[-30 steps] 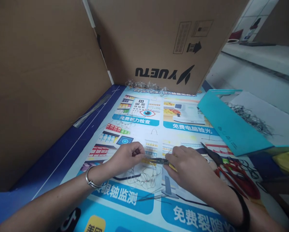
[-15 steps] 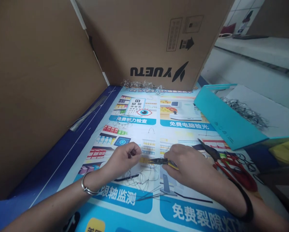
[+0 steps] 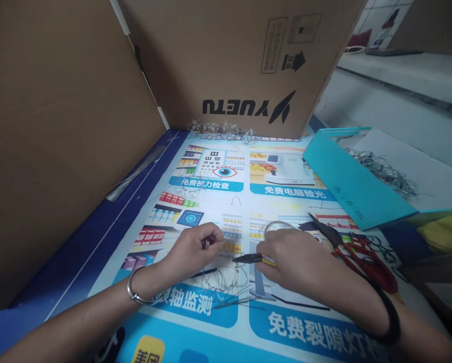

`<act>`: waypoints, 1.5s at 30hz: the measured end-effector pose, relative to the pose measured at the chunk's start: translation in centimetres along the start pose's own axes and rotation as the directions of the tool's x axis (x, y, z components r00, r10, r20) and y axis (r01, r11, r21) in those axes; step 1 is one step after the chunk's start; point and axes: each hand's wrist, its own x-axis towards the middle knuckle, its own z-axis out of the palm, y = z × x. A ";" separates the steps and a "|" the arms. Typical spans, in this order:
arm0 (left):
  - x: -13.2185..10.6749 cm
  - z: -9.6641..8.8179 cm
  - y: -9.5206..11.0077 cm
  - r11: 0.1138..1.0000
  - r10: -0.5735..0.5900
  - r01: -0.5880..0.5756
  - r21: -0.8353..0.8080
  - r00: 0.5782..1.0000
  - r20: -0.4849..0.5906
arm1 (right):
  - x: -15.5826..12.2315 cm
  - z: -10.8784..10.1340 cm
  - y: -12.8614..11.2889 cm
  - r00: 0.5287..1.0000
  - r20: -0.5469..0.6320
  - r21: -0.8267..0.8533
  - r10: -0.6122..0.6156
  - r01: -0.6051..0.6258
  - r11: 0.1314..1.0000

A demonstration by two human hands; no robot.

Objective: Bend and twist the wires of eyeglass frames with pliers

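Observation:
My left hand [image 3: 193,250] is closed in a pinch on a thin wire [image 3: 226,276], whose loose loops lie on the printed poster [image 3: 211,312] just below my fingers. My right hand [image 3: 297,259] is closed round small pliers with yellow handles [image 3: 253,258]. The pliers' dark tips point left toward my left fingertips, a short gap away. A silver bangle circles my left wrist and a black band my right wrist.
Red-handled pliers [image 3: 356,250] lie right of my right hand. A teal paper bag [image 3: 343,184] on its side bears a heap of wire pieces [image 3: 381,169]. Cardboard walls [image 3: 59,126] stand at the left and back, with wire bits [image 3: 220,128] along the back one.
The pliers' tips have drawn back right from my left fingertips, leaving a gap. A wire loop now shows above my right hand. The view has tilted slightly.

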 end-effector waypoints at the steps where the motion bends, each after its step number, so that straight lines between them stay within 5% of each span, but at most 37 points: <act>1: 0.0 0.0 0.0 1.000 0.003 -0.003 -0.012 1.000 0.005 | 0.0 -0.1 -0.1 1.000 0.001 -0.015 0.002 -0.002 1.000; 16: 0.3 -0.3 0.2 0.956 0.034 0.035 -0.290 0.972 0.231 | 0.2 0.5 -0.3 0.991 -0.130 -0.046 -0.045 0.039 0.998; 25: 0.1 -1.2 0.3 0.992 0.049 -0.074 0.099 0.971 0.234 | 0.2 1.3 -0.7 0.984 -0.162 -0.040 -0.077 0.071 0.997; 33: -0.2 -1.2 0.4 0.844 0.220 -0.270 0.464 0.962 0.159 | 0.2 1.6 -0.9 0.967 -0.224 -0.049 -0.118 0.110 0.993; 45: -0.4 -0.8 0.4 0.870 0.251 -0.268 0.414 0.963 0.098 | 0.0 1.4 -1.1 0.950 -0.261 -0.082 -0.174 0.158 0.984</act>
